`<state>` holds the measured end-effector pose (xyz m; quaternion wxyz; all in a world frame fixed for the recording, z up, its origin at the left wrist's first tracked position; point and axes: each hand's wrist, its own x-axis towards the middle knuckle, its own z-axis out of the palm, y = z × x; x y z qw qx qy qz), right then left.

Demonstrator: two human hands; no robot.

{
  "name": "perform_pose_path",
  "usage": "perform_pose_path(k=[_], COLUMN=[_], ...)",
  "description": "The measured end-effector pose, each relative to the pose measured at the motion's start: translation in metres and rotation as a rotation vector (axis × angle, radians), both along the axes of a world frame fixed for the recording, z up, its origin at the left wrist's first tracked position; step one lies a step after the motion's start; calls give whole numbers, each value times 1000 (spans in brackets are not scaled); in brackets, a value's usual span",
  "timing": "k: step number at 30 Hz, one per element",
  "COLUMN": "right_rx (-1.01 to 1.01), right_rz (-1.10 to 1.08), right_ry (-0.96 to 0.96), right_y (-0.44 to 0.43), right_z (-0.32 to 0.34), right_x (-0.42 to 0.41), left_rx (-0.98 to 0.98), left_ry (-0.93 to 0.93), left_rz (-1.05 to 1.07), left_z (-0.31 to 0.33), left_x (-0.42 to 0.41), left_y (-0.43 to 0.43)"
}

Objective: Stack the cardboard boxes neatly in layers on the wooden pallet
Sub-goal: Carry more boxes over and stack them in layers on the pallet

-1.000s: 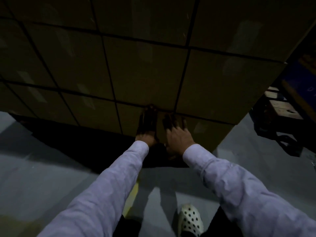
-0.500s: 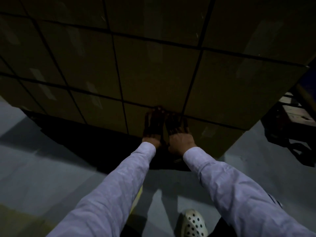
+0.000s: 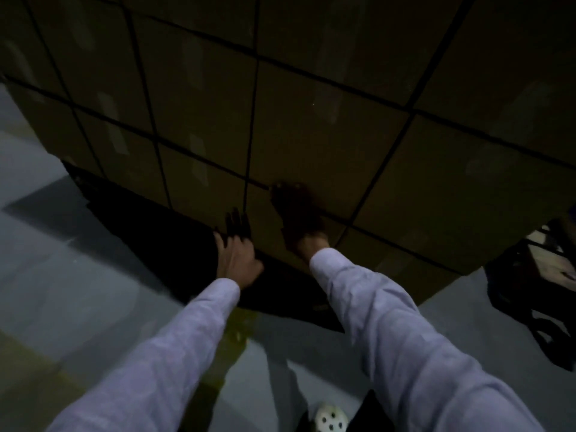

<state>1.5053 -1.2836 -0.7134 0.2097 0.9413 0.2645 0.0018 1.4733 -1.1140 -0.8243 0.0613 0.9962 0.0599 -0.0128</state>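
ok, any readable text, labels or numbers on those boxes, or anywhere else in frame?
None readable.
Cardboard boxes: plain faces in dim light, no print visible.
Tape strips on the boxes: pale and blurred, no lettering to make out.
Shoe: holes only, no brand visible.

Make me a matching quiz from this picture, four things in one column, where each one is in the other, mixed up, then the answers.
1 left hand
2 right hand
3 shoe
4 yellow floor stripe

A between the two sleeves
B flat on the face of the cardboard boxes
C bottom edge of the picture
D low, by the stack's bottom edge

Pairs: 1-D, 2-B, 3-C, 4-A
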Motion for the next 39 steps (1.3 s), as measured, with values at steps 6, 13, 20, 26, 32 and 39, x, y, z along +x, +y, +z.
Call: perform_pose_path(k=[6,13,20,26,32,39], right_rx=[148,266,613,1281,1530,1661], right_rz=[104,-185,-366,-765,-953,-1088], right_ry=[-95,42,171,18,107,41], right_y=[0,5,33,1,-20,-43], right_z=[-19,-13,18,42,33,26], right_x=[55,27,-17,-23,-26,-18], left_rx=[-119,-328,-873,-952,-961,-1036], left_ry=[-193,-125,-210,-167,-159,-171], left_rz=[58,55,326,353,411,504], left_z=[-6,21,82,99,100,96], left_x=[0,13,62,71,80,84], left_y=[28,26,29,20,22,24])
